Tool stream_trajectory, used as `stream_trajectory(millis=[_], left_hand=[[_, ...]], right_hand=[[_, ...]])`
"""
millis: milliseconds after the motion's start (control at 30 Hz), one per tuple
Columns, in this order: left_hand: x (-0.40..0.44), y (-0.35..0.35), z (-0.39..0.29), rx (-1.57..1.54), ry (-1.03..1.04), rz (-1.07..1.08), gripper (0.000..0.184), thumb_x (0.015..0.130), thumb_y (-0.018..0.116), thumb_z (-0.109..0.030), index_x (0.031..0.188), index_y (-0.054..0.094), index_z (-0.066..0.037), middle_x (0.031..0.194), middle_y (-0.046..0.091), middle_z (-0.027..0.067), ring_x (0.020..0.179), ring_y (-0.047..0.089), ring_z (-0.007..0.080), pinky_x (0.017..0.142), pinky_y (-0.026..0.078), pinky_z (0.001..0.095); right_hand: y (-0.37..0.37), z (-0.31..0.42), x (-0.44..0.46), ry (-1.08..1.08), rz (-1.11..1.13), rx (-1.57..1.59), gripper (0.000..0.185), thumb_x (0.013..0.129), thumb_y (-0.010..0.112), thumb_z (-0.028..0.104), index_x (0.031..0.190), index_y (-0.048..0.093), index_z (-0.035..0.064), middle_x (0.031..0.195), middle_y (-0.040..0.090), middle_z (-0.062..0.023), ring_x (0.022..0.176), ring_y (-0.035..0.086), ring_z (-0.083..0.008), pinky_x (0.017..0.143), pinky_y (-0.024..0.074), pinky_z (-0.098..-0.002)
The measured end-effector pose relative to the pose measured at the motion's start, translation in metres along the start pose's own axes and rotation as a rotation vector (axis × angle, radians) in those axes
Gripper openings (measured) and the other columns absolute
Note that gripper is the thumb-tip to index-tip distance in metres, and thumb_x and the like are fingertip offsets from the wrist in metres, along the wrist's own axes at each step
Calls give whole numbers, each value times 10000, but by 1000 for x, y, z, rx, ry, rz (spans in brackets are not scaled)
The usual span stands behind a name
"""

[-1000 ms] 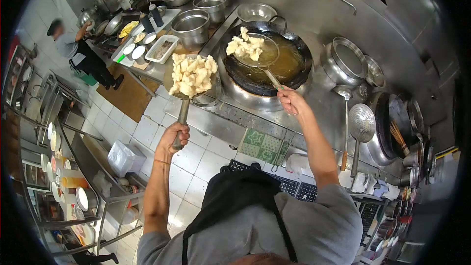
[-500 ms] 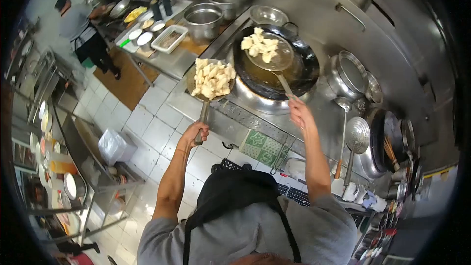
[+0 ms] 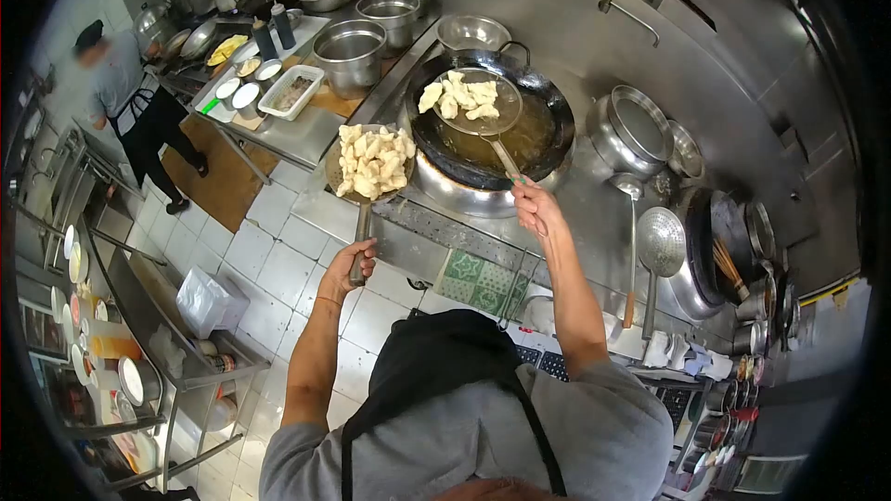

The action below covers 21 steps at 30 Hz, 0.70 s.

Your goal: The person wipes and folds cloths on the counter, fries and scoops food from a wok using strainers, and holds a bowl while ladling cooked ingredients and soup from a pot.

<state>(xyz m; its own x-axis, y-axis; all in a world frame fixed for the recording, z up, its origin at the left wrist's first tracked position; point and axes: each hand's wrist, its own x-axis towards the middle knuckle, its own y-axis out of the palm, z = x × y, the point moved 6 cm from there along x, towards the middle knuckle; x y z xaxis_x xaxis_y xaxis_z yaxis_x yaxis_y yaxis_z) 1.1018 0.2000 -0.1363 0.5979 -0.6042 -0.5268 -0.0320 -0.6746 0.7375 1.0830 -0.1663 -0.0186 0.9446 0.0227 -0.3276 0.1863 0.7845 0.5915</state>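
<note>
From my end: left hand (image 3: 357, 261) clamped on handle of scoop (image 3: 363, 224), heaped with pale food chunks (image 3: 373, 160), just left of wok (image 3: 562, 125). Right hand (image 3: 536, 207) clamped on handle of strainer (image 3: 501, 111); smaller batch (image 3: 458, 96) sits on its mesh, over brownish liquid (image 3: 534, 144) in wok. I see ladle (image 3: 633, 232) and skimmer (image 3: 662, 241) side by side at right. Far left, co-worker (image 3: 130, 93) stands by pans (image 3: 199, 39).

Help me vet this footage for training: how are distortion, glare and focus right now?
Head view: strong fisheye bending, black corners; head view: soft sheen on the grey steel wall; head view: pale lumpy food pieces look fairly sharp.
</note>
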Motion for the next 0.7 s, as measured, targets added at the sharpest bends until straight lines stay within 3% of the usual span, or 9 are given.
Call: stream_trajectory(millis=[167, 433, 500, 533, 600, 700], left_hand=[[10, -8, 4, -14, 1, 46, 137, 872, 562, -126, 987, 512, -68, 642, 469, -26, 466, 419, 66, 385, 376, 217], [8, 0, 3, 61, 34, 45, 139, 873, 541, -136, 983, 498, -64, 659, 470, -15, 497, 453, 82, 422, 417, 237], [1, 2, 1, 145, 98, -164, 152, 892, 540, -190, 985, 500, -77, 753, 537, 28, 577, 528, 128, 506, 482, 280], [-1, 5, 1, 146, 97, -158, 152, 892, 540, -190, 985, 500, -77, 753, 537, 28, 577, 528, 128, 506, 482, 280], [-9, 1, 0, 76, 171, -212, 191, 907, 542, -258, 996, 511, -92, 862, 576, 72, 715, 579, 189, 635, 517, 338], [-28, -21, -5, 101, 266, -240, 222, 903, 552, -303, 1003, 514, -108, 927, 581, 84, 832, 574, 219, 719, 507, 371]], right_hand=[[3, -11, -7, 12, -1, 180, 100, 951, 472, 107, 1051, 470, 98, 657, 478, -2, 352, 315, -38, 271, 242, -218], [15, 4, -9, -25, -108, -226, 51, 940, 486, 95, 989, 471, 100, 654, 483, 2, 379, 334, -48, 273, 250, -231], [17, 5, -11, -11, -127, -265, 47, 940, 486, 95, 982, 465, 103, 653, 478, 5, 379, 333, -47, 273, 249, -232], [14, 2, -10, 33, -104, -195, 59, 941, 482, 90, 996, 463, 103, 653, 471, 6, 381, 333, -44, 274, 248, -229], [0, -5, -12, 69, -96, -114, 72, 942, 478, 85, 1010, 461, 103, 653, 464, 8, 383, 334, -40, 275, 247, -225], [8, -14, -7, 88, 230, 136, 181, 943, 395, 26, 1115, 450, 25, 693, 467, -5, 351, 315, -17, 253, 259, -196]])
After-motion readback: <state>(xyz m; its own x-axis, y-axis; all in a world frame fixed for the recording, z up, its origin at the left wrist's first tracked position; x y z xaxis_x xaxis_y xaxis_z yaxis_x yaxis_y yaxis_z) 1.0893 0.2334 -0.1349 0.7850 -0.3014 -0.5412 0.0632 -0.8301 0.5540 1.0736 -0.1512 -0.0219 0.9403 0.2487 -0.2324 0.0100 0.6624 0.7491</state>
